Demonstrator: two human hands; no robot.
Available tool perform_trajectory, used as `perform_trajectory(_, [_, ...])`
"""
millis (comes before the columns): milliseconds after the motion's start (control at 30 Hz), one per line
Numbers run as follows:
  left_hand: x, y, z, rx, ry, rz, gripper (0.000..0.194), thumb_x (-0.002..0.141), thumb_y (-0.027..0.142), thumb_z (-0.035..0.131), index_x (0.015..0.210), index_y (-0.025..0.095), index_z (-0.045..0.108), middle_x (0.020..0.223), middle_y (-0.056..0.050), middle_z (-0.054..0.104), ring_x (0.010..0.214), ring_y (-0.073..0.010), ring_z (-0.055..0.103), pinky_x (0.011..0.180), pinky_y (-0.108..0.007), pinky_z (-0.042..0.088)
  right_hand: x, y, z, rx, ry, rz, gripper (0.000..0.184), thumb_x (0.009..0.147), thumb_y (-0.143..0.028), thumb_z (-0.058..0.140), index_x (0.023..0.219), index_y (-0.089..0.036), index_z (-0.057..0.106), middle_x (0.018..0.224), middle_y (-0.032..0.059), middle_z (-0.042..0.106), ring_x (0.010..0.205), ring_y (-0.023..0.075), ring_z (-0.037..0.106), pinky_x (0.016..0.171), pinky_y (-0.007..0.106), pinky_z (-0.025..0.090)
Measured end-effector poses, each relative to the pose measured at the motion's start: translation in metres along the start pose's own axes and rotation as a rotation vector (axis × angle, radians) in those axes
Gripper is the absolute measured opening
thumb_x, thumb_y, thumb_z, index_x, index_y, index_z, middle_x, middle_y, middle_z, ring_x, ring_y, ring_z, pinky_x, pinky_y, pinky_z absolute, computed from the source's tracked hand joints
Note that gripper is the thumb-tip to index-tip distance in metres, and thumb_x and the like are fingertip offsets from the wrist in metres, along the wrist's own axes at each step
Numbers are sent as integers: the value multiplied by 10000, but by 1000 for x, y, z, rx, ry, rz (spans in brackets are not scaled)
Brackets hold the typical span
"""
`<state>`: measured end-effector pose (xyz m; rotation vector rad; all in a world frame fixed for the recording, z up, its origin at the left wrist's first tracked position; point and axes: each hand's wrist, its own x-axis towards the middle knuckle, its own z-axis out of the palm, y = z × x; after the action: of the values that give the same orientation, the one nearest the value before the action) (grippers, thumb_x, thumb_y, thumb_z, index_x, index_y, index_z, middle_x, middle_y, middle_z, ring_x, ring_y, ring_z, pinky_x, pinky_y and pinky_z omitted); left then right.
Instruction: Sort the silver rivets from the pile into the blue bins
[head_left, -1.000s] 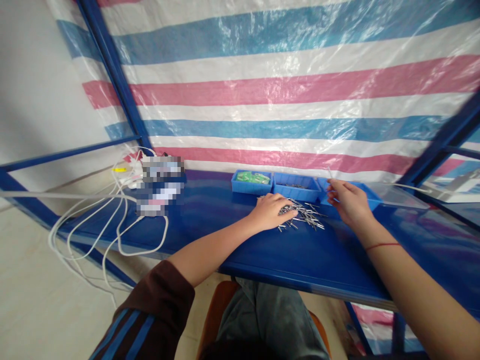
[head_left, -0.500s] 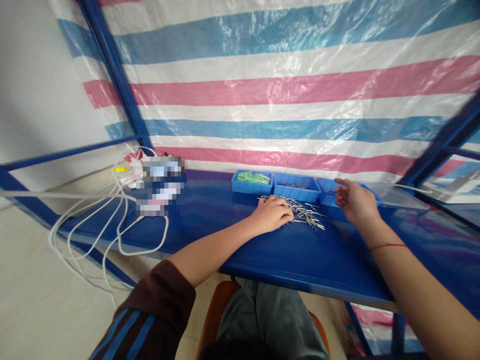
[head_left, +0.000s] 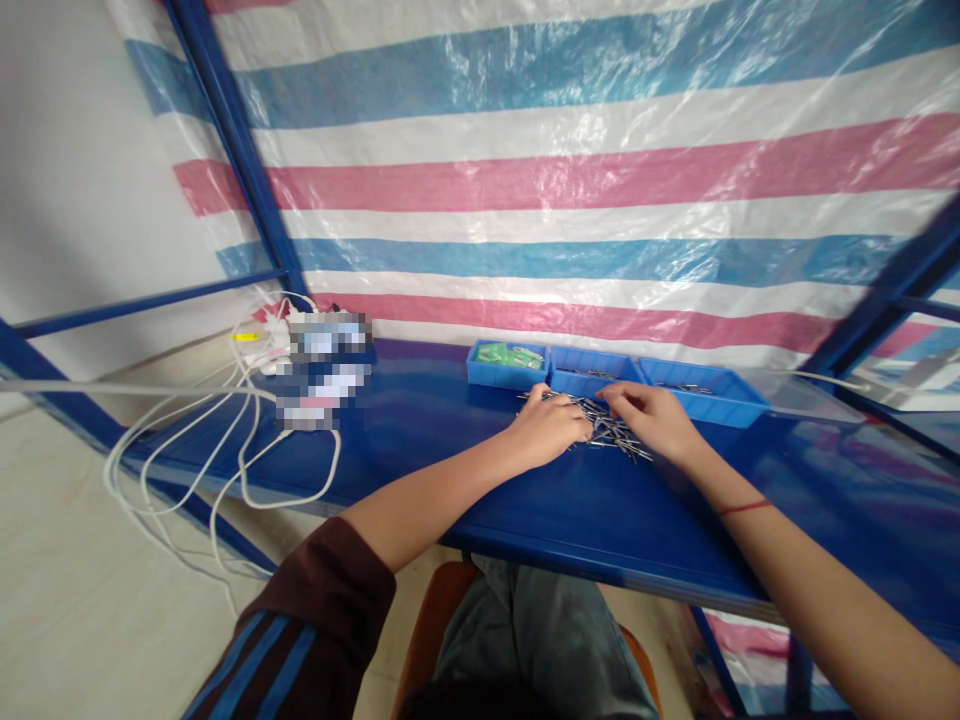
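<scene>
A loose pile of thin, shiny metal rods [head_left: 621,438] lies on the blue table, pointing in several directions. My left hand [head_left: 549,428] rests on the pile's left side, its fingers curled in. The palm hides whatever is under those fingers. Over the right side of the pile is my right hand [head_left: 654,416], thumb and forefinger brought together in a pinch; what is between the fingertips is too small to make out. Just behind the pile stands the middle blue bin [head_left: 564,383], with some thin rods inside. The right blue bin [head_left: 724,408] also holds a few rods.
Small green-and-clear packets [head_left: 510,355] fill the left blue bin [head_left: 504,377]. White cables [head_left: 244,450] loop over the table's left end, beside blurred-out items [head_left: 322,370]. Blue frame posts [head_left: 229,140] and a striped plastic sheet [head_left: 540,180] bound the back.
My right hand has come left and toward me from over the right bin to the pile, its fingers closing into a pinch. My left hand has stayed at the pile.
</scene>
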<state>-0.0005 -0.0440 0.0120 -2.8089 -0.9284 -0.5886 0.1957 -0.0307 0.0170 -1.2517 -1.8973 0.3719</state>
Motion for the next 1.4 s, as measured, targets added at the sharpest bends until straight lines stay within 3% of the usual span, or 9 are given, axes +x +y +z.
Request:
perform_trajectory(100, [2,-1,1,30,70,-10,176,925,177,479,948,223,648,969,-43,660,989,-208,550,945,-417,285,-2,-6,2,25,-92,-26,260,792,-394,536,795,-198,707,788,43,714,704,209,630,682,343,488])
perform_trajectory(233, [5,-6,3,-95,180,-74,191,949,205,431,1024,202,607,982,-48,651,947,-192,592,902,-358,381,-4,-16,3,217,-186,6,318,770,-459,572,866,-189,709,721,36,693,576,166,586,561,310,487])
perform_trajectory(433, [6,-4,6,-451,402,-155,174,956,221,398,1005,187,561,1020,-54,656,974,-164,606,882,-285,456,-7,-25,8,377,-203,65,421,680,-566,687,859,-185,709,782,56,698,607,152,600,538,275,486])
perform_trajectory(633, [4,5,0,-489,485,-196,168,952,268,411,1023,195,545,1025,-61,656,980,-173,608,910,-309,455,-8,-30,6,461,-230,79,407,678,-557,707,857,-192,711,780,54,698,671,169,636,582,287,515])
perform_trajectory(833, [5,2,1,-516,504,-170,142,922,296,458,982,184,522,962,-62,643,855,-153,605,825,-292,478,-7,-27,4,469,-233,86,396,677,-559,709,775,-176,679,662,33,669,606,144,603,574,269,493])
perform_trajectory(1000, [6,-3,3,-496,464,-130,153,925,325,465,912,186,530,882,-32,622,811,-137,585,766,-265,470,-5,-24,-2,504,-146,97,365,655,-514,745,761,-175,664,635,17,647,584,134,582,560,262,481])
perform_trajectory(1167, [7,-2,7,-491,421,-166,189,932,318,455,867,178,563,839,-21,625,779,-134,581,757,-257,458,-5,-25,-4,560,-85,97,356,663,-515,738,738,-176,664,600,9,624,569,126,561,543,252,463])
perform_trajectory(1400, [9,0,6,-631,297,-246,169,914,309,497,941,182,606,896,-13,664,775,-135,602,741,-249,461,-3,-28,-2,430,13,21,358,597,-509,777,686,-183,660,623,3,627,545,117,530,535,261,444])
